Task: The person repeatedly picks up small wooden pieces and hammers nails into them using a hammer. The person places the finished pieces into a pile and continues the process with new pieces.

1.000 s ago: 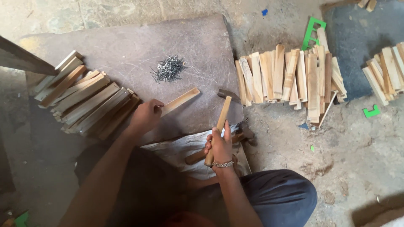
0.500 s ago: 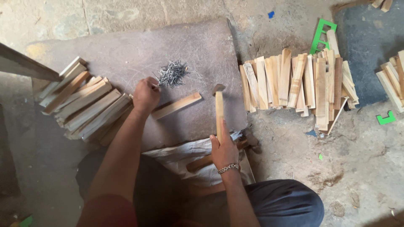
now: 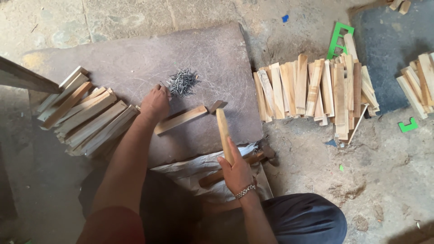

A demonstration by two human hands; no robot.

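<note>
My left hand [image 3: 155, 104] reaches over a grey board [image 3: 135, 63], and its fingertips pinch at the near edge of a small pile of nails [image 3: 182, 82]. Just below this hand a short wooden strip [image 3: 181, 119] lies flat on the board. My right hand [image 3: 236, 171] grips the wooden handle of a hammer [image 3: 223, 131]. The handle is held upright over the board's front edge, and its dark head points toward the strip's right end.
A stack of wooden strips [image 3: 86, 115] lies on the board's left. A larger row of strips [image 3: 316, 90] sits on the ground to the right, and more strips [image 3: 418, 81] lie at the far right. A second hammer [image 3: 253, 158] rests on a white sack [image 3: 199, 169] on my lap. Green plastic pieces [image 3: 338, 39] lie about.
My left hand left the strip's left end and moved up to the nail pile. My right hand shifted the hammer slightly left, closer to the strip.
</note>
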